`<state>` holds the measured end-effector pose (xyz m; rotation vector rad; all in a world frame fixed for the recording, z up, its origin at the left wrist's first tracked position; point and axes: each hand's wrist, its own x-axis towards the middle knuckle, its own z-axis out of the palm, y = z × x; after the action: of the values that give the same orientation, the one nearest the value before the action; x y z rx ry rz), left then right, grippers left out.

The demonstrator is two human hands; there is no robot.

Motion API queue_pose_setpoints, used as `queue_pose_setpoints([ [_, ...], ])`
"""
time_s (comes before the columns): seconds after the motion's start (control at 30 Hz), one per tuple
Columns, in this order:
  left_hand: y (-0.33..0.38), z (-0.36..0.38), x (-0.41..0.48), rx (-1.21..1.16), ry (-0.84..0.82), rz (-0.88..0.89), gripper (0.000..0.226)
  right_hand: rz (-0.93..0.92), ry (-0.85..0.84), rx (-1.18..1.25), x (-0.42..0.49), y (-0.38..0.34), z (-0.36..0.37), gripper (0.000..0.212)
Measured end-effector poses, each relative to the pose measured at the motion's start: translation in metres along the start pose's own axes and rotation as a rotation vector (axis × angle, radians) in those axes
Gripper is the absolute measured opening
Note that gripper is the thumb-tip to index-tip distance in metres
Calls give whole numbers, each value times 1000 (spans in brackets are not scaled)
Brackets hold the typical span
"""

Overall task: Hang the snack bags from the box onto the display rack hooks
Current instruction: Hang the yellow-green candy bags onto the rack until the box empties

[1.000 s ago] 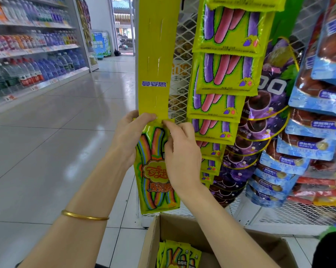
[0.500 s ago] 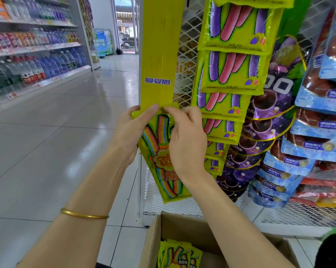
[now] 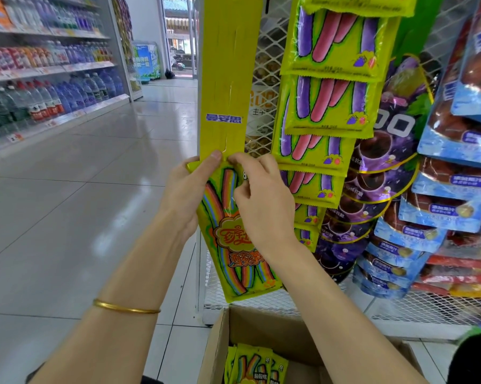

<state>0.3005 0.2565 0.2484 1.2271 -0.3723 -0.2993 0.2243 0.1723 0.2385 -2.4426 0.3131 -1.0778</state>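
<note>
A yellow-green snack bag (image 3: 233,245) with rainbow stripes hangs tilted, its bottom swung to the right, at the lower end of a long yellow hanging strip (image 3: 228,79). My left hand (image 3: 189,195) grips the bag's top left corner, thumb pressed on the strip's lower edge. My right hand (image 3: 261,198) pinches the bag's top edge beside it. The hook or slot is hidden behind my fingers. A cardboard box (image 3: 283,342) stands open below, with several more rainbow bags (image 3: 256,364) inside.
To the right hang a column of purple-and-pink striped bags (image 3: 330,106), purple grape bags (image 3: 372,189) and blue bags (image 3: 441,203) on a white wire rack (image 3: 261,297). Bottle shelves (image 3: 39,79) line the left of a tiled aisle (image 3: 81,203).
The bag has been lifted up to the strip's lower end and has tilted, its bottom swinging right. Both hands rose with it and stayed on its top edge.
</note>
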Motion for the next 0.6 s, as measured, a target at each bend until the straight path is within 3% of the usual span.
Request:
queue_pose_setpoints([
  [0.37,-1,2,-2,78,-7,58,18,31,-24,83,-14,6,9,55],
  [0.6,3,-7,-3,87,-95,-4,49,52,69,128,-18,14,16,47],
])
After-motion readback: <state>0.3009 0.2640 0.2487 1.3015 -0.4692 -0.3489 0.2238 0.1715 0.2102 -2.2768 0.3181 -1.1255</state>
